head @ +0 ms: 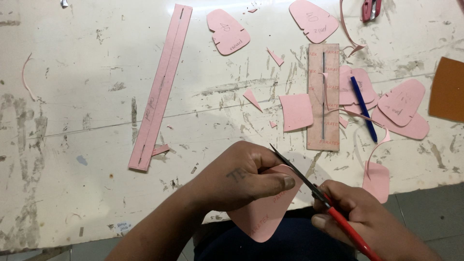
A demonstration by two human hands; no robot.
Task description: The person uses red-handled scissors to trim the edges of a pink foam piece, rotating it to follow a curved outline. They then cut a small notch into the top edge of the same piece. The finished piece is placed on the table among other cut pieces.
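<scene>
My left hand grips a pink rounded board piece at the table's near edge, thumb on top. My right hand holds red-handled scissors. Their dark blades point up and left across the piece's upper edge, just above my left thumb. The piece hangs partly over the table edge, above my lap.
On the scuffed white table lie a long slotted pink strip, a shorter slotted pink board, several cut pink shapes, a blue pen, pink offcuts, a brown sheet at right and red scissors at the far edge.
</scene>
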